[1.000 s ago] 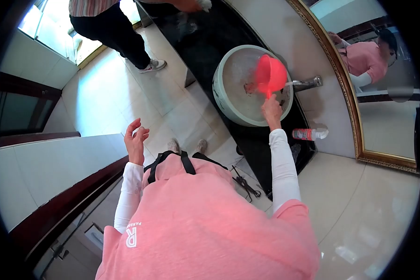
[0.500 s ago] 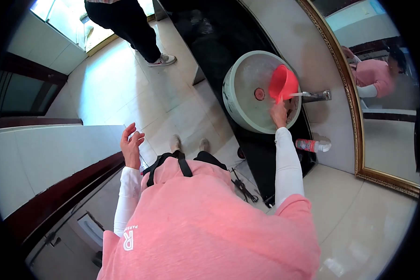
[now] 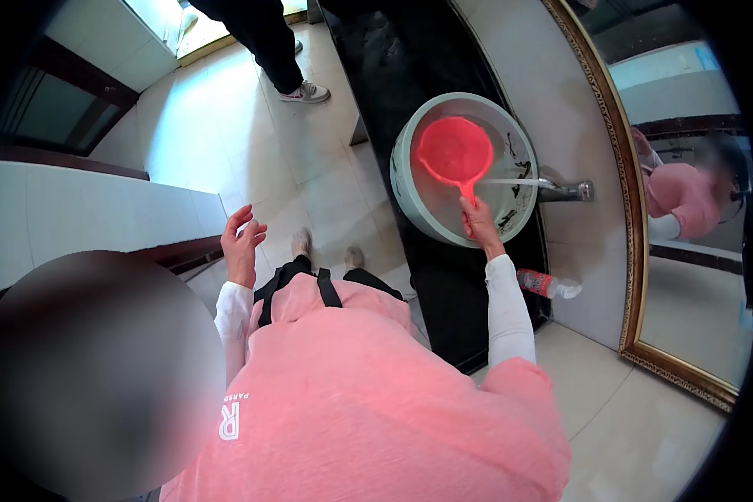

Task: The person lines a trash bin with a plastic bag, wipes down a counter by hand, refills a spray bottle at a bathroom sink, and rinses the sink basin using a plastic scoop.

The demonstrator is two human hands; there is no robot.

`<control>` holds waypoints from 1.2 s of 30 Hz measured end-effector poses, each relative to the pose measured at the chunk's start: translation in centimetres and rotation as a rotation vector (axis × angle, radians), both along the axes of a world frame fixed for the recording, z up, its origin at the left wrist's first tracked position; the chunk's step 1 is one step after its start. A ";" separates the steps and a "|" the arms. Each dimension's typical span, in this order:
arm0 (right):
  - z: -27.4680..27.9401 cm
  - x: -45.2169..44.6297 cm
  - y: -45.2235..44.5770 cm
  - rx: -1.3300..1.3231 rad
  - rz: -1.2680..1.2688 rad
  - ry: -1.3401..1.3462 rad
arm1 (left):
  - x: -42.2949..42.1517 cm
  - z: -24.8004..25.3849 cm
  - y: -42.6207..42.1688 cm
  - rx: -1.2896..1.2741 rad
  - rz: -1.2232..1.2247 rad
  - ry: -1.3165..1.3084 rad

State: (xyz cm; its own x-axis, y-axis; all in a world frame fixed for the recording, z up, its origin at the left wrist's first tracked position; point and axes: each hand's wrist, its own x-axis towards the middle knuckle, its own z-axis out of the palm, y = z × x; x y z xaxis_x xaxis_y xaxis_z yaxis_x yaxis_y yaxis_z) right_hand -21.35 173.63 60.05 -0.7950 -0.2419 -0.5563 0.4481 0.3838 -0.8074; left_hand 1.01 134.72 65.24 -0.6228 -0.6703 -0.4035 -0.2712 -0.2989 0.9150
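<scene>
My right hand point(image 3: 479, 224) is wrapped round the handle of a red water ladle point(image 3: 454, 149), whose round bowl faces up over the basin. Beneath it is the round white sink basin point(image 3: 402, 180), with dark markings on its inner wall. From the chrome faucet point(image 3: 567, 191) a thin stream of water point(image 3: 510, 181) runs leftward into the basin, passing close to the ladle's handle end. My left hand point(image 3: 242, 243) is raised off to the left with fingers apart and bent, holding nothing.
The basin stands on a black countertop point(image 3: 435, 284). A clear bottle with a red label point(image 3: 537, 283) lies near the wall beside a gold-framed mirror point(image 3: 636, 276). Another person's dark-trousered leg point(image 3: 268, 42) is at the top left. A blurred round patch covers the lower left.
The ladle has moved left, away from the faucet, and turned from tilted to bowl up over the basin. My left hand stays raised. The view has shifted slightly.
</scene>
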 end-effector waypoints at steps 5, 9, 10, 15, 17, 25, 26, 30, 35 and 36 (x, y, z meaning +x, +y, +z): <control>1.1 0.8 0.9 -0.165 0.035 -0.088 | 0.7 -0.5 2.2 -0.009 0.071 0.040; 0.5 0.9 2.0 -0.198 -0.047 -0.072 | 2.4 -2.9 3.8 -0.124 0.165 0.019; 0.2 0.2 3.0 -0.253 -0.038 -0.100 | 2.8 -4.0 4.4 -0.230 0.210 0.048; 6.7 -1.7 1.1 -0.103 0.198 0.105 | 3.5 -3.4 6.1 -0.190 0.462 0.105; 9.7 -2.0 -0.6 -0.158 0.337 0.175 | 5.2 -2.5 6.4 -0.206 0.528 0.091; 14.2 0.2 -11.1 0.239 0.884 0.312 | 17.3 -2.8 5.9 -0.072 0.912 0.097; 11.8 1.0 -13.4 0.118 0.937 0.258 | 19.2 -3.3 5.9 -0.083 0.933 0.108; 5.4 11.4 -26.1 0.296 1.304 0.029 | 27.3 -3.4 6.4 -0.072 1.256 0.135; 1.7 34.8 -46.3 0.062 1.770 -0.005 | 34.8 -2.5 6.2 -0.085 1.545 0.216; 3.0 39.4 -49.0 -0.087 1.675 -0.191 | 35.8 -2.1 6.2 -0.094 1.604 0.248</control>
